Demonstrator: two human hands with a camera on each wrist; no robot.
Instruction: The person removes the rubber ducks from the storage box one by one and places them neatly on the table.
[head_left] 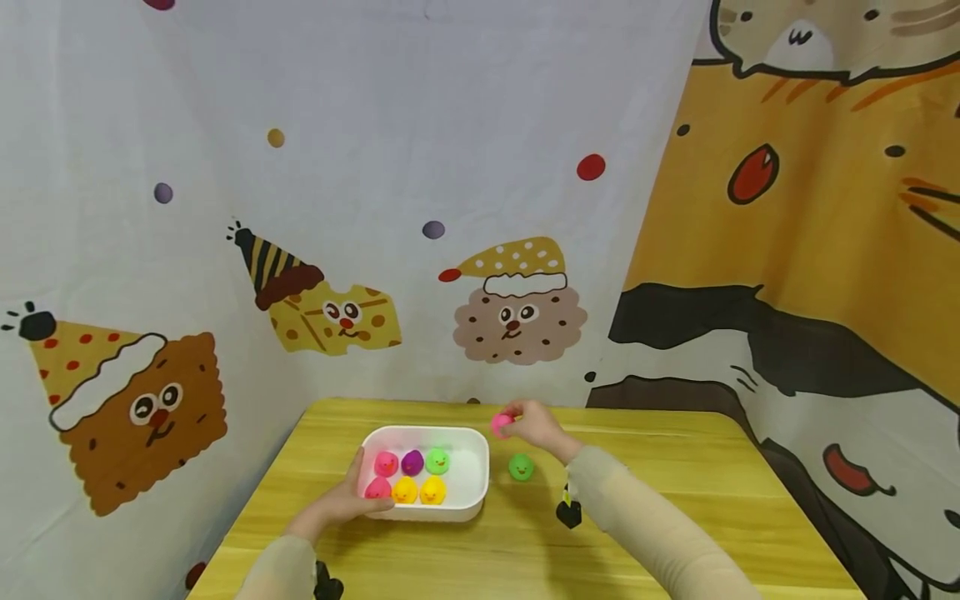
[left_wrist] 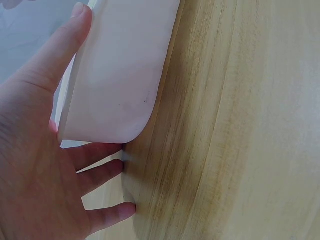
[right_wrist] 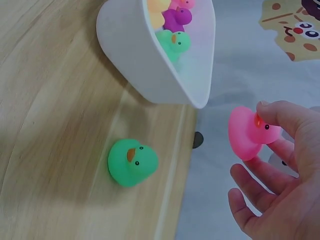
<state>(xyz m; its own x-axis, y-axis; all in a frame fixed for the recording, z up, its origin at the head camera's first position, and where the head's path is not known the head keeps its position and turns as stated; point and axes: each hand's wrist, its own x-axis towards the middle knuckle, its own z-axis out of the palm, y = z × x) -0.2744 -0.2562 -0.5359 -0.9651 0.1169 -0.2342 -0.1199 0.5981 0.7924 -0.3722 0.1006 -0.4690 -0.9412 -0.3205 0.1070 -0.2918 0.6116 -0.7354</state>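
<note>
Pinched between the thumb and fingers of my right hand (right_wrist: 280,170) is a pink toy duck (right_wrist: 248,132), held up above the table. A green toy duck (right_wrist: 131,163) sits on the table below that hand, to the right of a white plastic tub (head_left: 474,450). My left hand (head_left: 341,502) holds the tub's near left corner, its thumb along the rim and its fingers round the left end, as the left wrist view shows. Inside the tub are several ducks: two pink, a purple duck (head_left: 412,463), another green duck (head_left: 438,461) and two yellow, including one yellow duck (head_left: 432,491).
The wood-grain table (head_left: 675,500) ends at a white cloth backdrop (head_left: 420,100) printed with cartoon figures. A patterned cloth (head_left: 840,317) with a large orange animal hangs on the right. Dark wrist gear (head_left: 568,510) shows below the right sleeve.
</note>
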